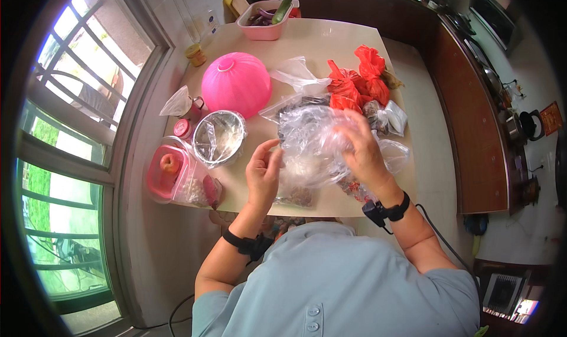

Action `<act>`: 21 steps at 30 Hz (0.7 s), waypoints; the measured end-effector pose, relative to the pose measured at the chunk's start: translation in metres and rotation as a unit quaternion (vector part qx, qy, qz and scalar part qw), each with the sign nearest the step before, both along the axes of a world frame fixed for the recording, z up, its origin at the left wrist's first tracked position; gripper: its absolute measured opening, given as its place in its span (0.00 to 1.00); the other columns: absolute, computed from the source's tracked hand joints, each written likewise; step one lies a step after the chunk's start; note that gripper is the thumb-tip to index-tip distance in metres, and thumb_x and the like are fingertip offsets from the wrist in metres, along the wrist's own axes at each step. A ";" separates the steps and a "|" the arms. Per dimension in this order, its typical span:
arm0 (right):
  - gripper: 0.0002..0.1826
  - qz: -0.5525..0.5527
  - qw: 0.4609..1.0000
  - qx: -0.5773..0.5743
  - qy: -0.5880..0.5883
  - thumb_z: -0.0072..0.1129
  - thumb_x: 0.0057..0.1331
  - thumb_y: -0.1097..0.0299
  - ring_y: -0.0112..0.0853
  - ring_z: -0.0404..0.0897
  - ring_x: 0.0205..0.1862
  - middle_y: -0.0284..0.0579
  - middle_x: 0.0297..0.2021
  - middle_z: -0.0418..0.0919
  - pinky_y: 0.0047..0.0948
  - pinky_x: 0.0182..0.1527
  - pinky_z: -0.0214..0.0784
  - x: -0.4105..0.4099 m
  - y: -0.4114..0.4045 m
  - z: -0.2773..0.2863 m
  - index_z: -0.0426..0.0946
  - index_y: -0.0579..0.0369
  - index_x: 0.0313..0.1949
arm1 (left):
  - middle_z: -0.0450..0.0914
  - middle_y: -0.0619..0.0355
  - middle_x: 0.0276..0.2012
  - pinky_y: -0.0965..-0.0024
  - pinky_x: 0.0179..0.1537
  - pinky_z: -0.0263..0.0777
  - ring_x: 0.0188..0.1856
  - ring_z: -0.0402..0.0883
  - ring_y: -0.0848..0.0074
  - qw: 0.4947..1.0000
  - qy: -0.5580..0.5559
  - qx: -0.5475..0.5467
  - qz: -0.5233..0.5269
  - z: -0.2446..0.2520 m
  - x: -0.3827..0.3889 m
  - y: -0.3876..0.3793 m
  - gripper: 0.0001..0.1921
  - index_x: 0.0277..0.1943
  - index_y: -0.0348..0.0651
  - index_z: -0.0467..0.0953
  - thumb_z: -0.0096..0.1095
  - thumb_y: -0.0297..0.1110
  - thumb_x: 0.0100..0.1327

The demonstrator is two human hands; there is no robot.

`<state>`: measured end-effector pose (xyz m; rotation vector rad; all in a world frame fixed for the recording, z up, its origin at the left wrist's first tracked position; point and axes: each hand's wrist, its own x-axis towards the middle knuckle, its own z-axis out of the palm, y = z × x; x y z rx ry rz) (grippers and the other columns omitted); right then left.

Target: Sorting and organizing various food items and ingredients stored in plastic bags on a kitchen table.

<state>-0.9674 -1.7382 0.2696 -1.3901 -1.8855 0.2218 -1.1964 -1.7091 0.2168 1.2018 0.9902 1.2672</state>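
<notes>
My right hand (pixel 361 151) is closed on crumpled clear plastic bags (pixel 314 133), which are blurred at the fingers. To the left of these bags my left hand (pixel 265 171) is raised above the table, fingers curled and thumb apart, with nothing visible in it. Under and around the clear plastic lie a dark bag and a clear bag of small brownish food (pixel 296 197). Beyond them a white plastic bag (pixel 301 76) lies flat. Knotted red plastic bags (pixel 354 82) stand at the right, beside a small tied clear bag (pixel 376 115) with dark contents.
Left on the table (pixel 328 36) are a pink mesh food cover (pixel 237 84), a film-covered metal bowl (pixel 219 138), a red-lidded jar (pixel 182 128) and a pink container (pixel 153 173) with an apple. A pink basin (pixel 266 32) of vegetables stands at the far edge; a barred window is left.
</notes>
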 end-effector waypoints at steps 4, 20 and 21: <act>0.25 -0.063 0.994 0.070 0.053 0.53 0.49 0.86 0.46 0.68 0.61 0.55 0.58 0.66 0.34 0.61 0.62 0.012 0.019 0.007 0.75 0.58 0.49 | 0.66 0.71 0.21 0.84 0.23 0.53 0.21 0.61 0.90 0.988 0.137 0.040 -0.053 0.003 -0.001 0.005 0.10 0.49 0.35 0.76 0.56 0.28 0.68; 0.10 0.003 0.998 0.031 -0.064 0.59 0.53 0.72 0.40 0.77 0.34 0.45 0.34 0.75 0.36 0.37 0.73 -0.037 0.016 -0.040 0.79 0.54 0.37 | 0.63 0.72 0.21 0.83 0.21 0.52 0.20 0.58 0.90 0.970 -0.090 -0.131 -0.187 0.028 0.016 -0.030 0.14 0.46 0.36 0.78 0.48 0.37 0.72; 0.08 0.000 0.989 0.084 -0.120 0.58 0.54 0.69 0.39 0.77 0.34 0.46 0.32 0.76 0.37 0.37 0.72 -0.033 0.022 -0.052 0.78 0.54 0.34 | 0.64 0.73 0.21 0.83 0.22 0.53 0.21 0.59 0.90 0.956 -0.093 -0.152 -0.234 0.024 0.013 -0.036 0.14 0.47 0.36 0.78 0.48 0.36 0.72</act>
